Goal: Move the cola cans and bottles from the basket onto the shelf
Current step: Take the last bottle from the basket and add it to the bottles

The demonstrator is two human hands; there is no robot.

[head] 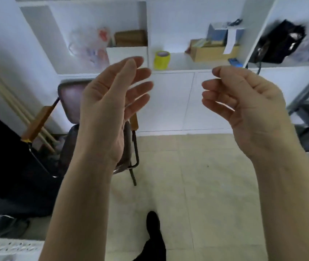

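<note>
No cola can, bottle or basket showed. The white shelf (168, 69) stood ahead, a yellow tape roll (161, 59) near its front edge. Before it the left hand (110, 102) was raised with fingers straight and apart, the right hand (247, 102) with fingers loosely curled; both held nothing.

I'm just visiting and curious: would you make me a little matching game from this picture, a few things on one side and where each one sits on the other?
Things:
1. yellow tape roll
2. chair
3. black bag
4. cardboard box

Places:
A. on the floor, behind the left hand
B. right end of the shelf
C. shelf, right of the white divider
D. shelf, right of the tape roll

Pairs: 1-C, 2-A, 3-B, 4-D
</note>
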